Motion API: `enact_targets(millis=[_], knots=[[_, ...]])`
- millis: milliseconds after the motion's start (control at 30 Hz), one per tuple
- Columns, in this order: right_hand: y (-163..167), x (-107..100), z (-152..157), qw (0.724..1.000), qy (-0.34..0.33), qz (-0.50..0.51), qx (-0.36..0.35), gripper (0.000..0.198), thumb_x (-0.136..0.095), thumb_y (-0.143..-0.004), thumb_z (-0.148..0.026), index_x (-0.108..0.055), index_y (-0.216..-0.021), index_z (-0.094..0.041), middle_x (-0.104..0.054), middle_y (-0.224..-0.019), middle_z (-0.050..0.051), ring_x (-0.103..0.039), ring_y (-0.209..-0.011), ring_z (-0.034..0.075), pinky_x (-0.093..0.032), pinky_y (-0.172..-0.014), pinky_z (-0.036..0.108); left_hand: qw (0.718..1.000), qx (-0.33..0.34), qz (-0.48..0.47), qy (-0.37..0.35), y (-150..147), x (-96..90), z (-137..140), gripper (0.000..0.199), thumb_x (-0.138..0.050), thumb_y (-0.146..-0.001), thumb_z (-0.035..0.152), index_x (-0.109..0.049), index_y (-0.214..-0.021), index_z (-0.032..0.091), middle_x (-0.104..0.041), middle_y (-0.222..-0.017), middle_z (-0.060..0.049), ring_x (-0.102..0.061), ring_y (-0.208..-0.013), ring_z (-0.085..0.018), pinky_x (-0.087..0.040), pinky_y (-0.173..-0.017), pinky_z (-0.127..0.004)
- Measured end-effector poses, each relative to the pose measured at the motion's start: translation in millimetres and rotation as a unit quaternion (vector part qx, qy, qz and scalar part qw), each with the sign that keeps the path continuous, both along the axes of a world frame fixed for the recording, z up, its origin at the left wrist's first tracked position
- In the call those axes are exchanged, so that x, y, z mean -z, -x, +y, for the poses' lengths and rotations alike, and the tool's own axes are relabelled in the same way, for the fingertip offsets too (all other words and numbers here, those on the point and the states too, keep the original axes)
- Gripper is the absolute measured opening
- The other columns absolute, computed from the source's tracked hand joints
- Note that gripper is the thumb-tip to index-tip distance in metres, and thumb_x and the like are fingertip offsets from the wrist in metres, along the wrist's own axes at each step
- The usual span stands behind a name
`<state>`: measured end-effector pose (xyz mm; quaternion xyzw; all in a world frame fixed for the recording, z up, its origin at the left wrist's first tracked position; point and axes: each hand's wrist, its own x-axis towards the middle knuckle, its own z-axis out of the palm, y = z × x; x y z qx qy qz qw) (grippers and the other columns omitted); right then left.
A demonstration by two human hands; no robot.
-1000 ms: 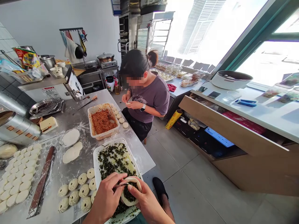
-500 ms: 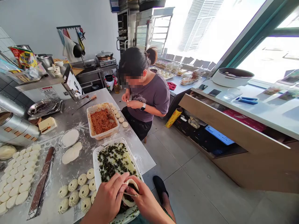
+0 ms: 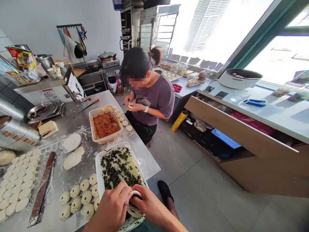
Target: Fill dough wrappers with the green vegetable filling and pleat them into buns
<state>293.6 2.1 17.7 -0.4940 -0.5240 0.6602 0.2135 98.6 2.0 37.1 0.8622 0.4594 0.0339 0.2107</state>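
Over the near end of the white tray [image 3: 99, 175], one dough wrapper [image 3: 136, 193] is being held, dark green filling [image 3: 118, 161] lying spread in the tray beneath. Change from half a second earlier: the wrapper's round mouth, then showing wide, is now disappearing largely behind fingers and thumb; its pale rim is showing as a short arc on the far side. One thin tool [image 3: 138, 211], formerly crossing the mouth, is now sitting lower, toward the wrapper's near edge. Orientation: the mouth is facing upward; the wrapper, being roundish, is presenting no clear long axis. The tool's visible length is slanting down to the right.

Hands, two, meeting at the wrapper. Left hand [image 3: 114, 201]: fingers are bending and closing at the rim's left side. Right hand [image 3: 148, 203]: fingers are curling around the right side, thumb pressing near the mouth.

Alongside, on the bench [image 3: 142, 154]: pleated buns [image 3: 86, 197] are standing in rows, left of the tray.
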Motion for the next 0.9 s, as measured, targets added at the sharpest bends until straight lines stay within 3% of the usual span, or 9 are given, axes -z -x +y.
enact_targets(millis=[67,133,233,300,433,500,633,800,900], knots=[[-2,-1,2,1.0,-0.02,0.004,-0.013,0.012,-0.056,-0.086,-0.024,-0.065,-0.092,-0.019,-0.067,-0.085,-0.001,-0.053,-0.079,0.017,-0.037,-0.071,0.03,1.0,0.015,0.0,-0.012,0,2.0,0,0.035,-0.035,-0.105,0.025,-0.056,-0.133,0.027,-0.069,-0.111,-0.005,-0.072,-0.089,-0.014,-0.055,-0.073,-0.024],[-5,-1,2,0.999,-0.025,0.037,-0.018,0.012,-0.065,-0.085,-0.027,-0.065,-0.093,-0.019,-0.067,-0.088,-0.001,-0.053,-0.081,0.017,-0.039,-0.072,0.029,1.0,0.018,0.001,-0.021,2,2.9,1,0.036,-0.038,-0.104,0.026,-0.055,-0.136,0.028,-0.069,-0.109,-0.004,-0.072,-0.084,-0.014,-0.055,-0.07,-0.024],[-8,4,-1,0.989,0.031,0.145,0.027,0.028,-0.074,-0.086,-0.038,-0.068,-0.107,-0.02,-0.07,-0.101,0.001,-0.058,-0.095,0.021,-0.044,-0.083,0.03,0.999,-0.027,-0.036,-0.019,4,1.2,2,0.027,-0.04,-0.105,0.027,-0.066,-0.112,0.028,-0.067,-0.098,-0.001,-0.069,-0.079,-0.012,-0.055,-0.069,-0.023],[-7,10,-6,0.971,0.072,0.216,0.076,0.036,-0.074,-0.089,-0.047,-0.068,-0.115,-0.022,-0.07,-0.105,0.002,-0.059,-0.099,0.021,-0.046,-0.088,0.031,0.994,-0.065,-0.083,-0.008,5,-0.9,2,0.025,-0.042,-0.106,0.029,-0.067,-0.107,0.028,-0.066,-0.097,-0.001,-0.069,-0.081,-0.011,-0.055,-0.073,-0.022],[2,18,-15,0.943,0.088,0.297,0.121,0.038,-0.072,-0.092,-0.053,-0.066,-0.115,-0.024,-0.066,-0.099,0.001,-0.06,-0.095,0.019,-0.053,-0.084,0.031,0.989,-0.078,-0.126,0.008,4,-1.8,-1,0.033,-0.045,-0.106,0.027,-0.059,-0.134,0.036,-0.068,-0.105,0.0,-0.07,-0.089,-0.009,-0.056,-0.079,-0.021],[6,20,-17,0.935,0.106,0.318,0.117,0.039,-0.073,-0.091,-0.054,-0.064,-0.116,-0.025,-0.064,-0.098,0.0,-0.062,-0.09,0.019,-0.058,-0.078,0.033,0.99,-0.072,-0.124,0.001,3,-1.4,-3,0.033,-0.044,-0.106,0.026,-0.059,-0.133,0.035,-0.069,-0.105,0.0,-0.07,-0.089,-0.01,-0.057,-0.078,-0.021],[12,21,-19,0.929,0.144,0.316,0.125,0.04,-0.073,-0.09,-0.057,-0.061,-0.11,-0.023,-0.061,-0.089,-0.002,-0.061,-0.077,0.016,-0.06,-0.068,0.032,0.992,-0.065,-0.104,-0.035,1,-3.3,-6,0.022,-0.041,-0.106,0.025,-0.063,-0.106,0.027,-0.066,-0.095,0.0,-0.069,-0.08,-0.012,-0.056,-0.071,-0.023],[12,13,-17,0.961,0.075,0.246,0.105,0.033,-0.067,-0.092,-0.054,-0.059,-0.1,-0.023,-0.059,-0.084,-0.002,-0.058,-0.072,0.015,-0.058,-0.064,0.029,0.997,-0.01,-0.034,-0.07,-1,-6.3,-6,0.035,-0.038,-0.104,0.021,-0.052,-0.136,0.028,-0.07,-0.111,-0.003,-0.074,-0.093,-0.014,-0.057,-0.067,-0.024],[10,4,-16,0.97,0.07,0.214,0.09,0.029,-0.064,-0.091,-0.051,-0.058,-0.099,-0.023,-0.058,-0.084,-0.002,-0.057,-0.073,0.016,-0.058,-0.063,0.029,0.997,-0.002,-0.02,-0.069,-2,-5.2,-7,0.028,-0.036,-0.104,0.022,-0.059,-0.118,0.028,-0.068,-0.1,-0.001,-0.074,-0.086,-0.015,-0.057,-0.065,-0.025]])
